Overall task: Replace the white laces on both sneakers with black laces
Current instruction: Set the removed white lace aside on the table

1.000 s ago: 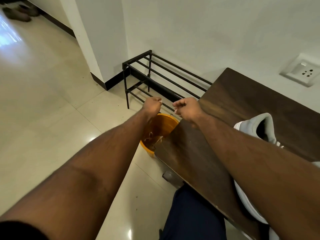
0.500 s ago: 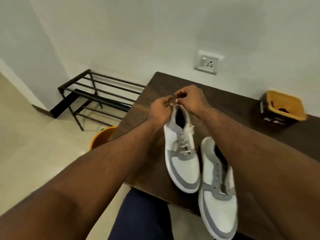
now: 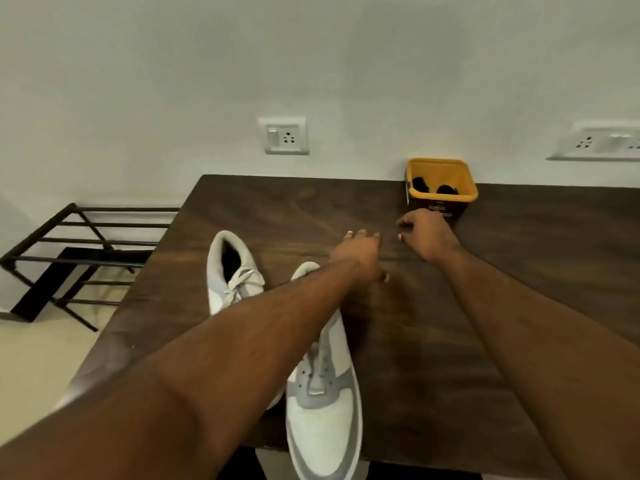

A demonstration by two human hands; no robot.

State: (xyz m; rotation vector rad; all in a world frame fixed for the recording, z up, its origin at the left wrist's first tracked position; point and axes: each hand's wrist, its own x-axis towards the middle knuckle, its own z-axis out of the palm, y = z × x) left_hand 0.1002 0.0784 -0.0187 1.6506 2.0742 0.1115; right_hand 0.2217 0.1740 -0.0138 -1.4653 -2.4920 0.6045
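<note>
Sneakers [image 3: 322,393] lie nearer than both empty hands: left hand [image 3: 360,254] spread, right hand [image 3: 427,237] loosely curled.

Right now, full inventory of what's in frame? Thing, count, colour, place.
sneaker with white lace: 1, white and grey, left on the table, partly under the left forearm
sneaker without lace: 1, white and grey, right of the first, toe over the near table edge
table: 1, dark brown wood, against the wall
box: 1, yellow inside, dark sides, far table edge, dark items inside
wall sockets: 2, white, on the wall above the table
rack: 1, black metal, floor left of the table
left hand: 1, open, over mid table
right hand: 1, fingers loosely curled, empty, just before the box
</note>
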